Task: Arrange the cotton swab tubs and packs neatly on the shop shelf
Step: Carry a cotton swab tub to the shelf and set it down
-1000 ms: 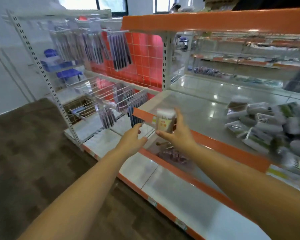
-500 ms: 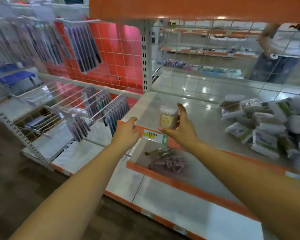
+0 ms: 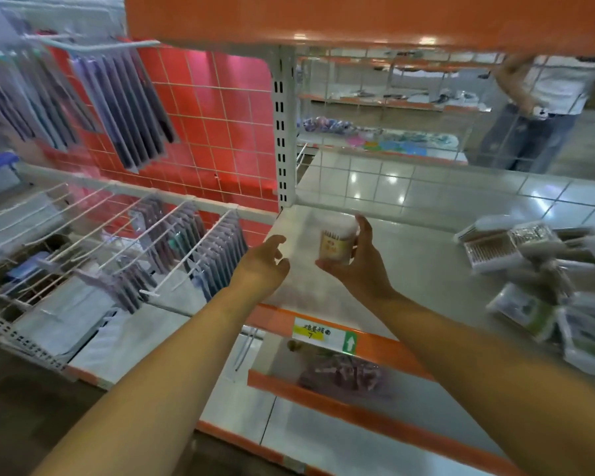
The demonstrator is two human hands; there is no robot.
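Cotton swab tub (image 3: pixel 337 242) is up off the shelf (image 3: pixel 423 266), over its left rear area near the white upright post (image 3: pixel 283 132); round clear tub, white swab tips on top, yellowish label, held upright. My right hand (image 3: pixel 359 266) is grasping it, thumb under or at the lower front, fingers wrapped behind the right side. My left hand (image 3: pixel 263 261) is just beside it to the left, not touching the tub, fingers spread and slack, holding nothing, hovering over the shelf's left edge. Far right of the same shelf, a messy pile of swab packs (image 3: pixel 543 280), flat boxes and green-labelled bags overlapping, blurred, can't count them. Orange front lip of the shelf carries a yellow price tag (image 3: pixel 325 333) with a green arrow. Lower shelf below has a purplish bag (image 3: pixel 340 374). Left of the post, wire hooks (image 3: pixel 124 235) with hanging blister packs against a red grid panel (image 3: pixel 213 125). Another person (image 3: pixel 543 108) stands behind the mesh back, upper right.
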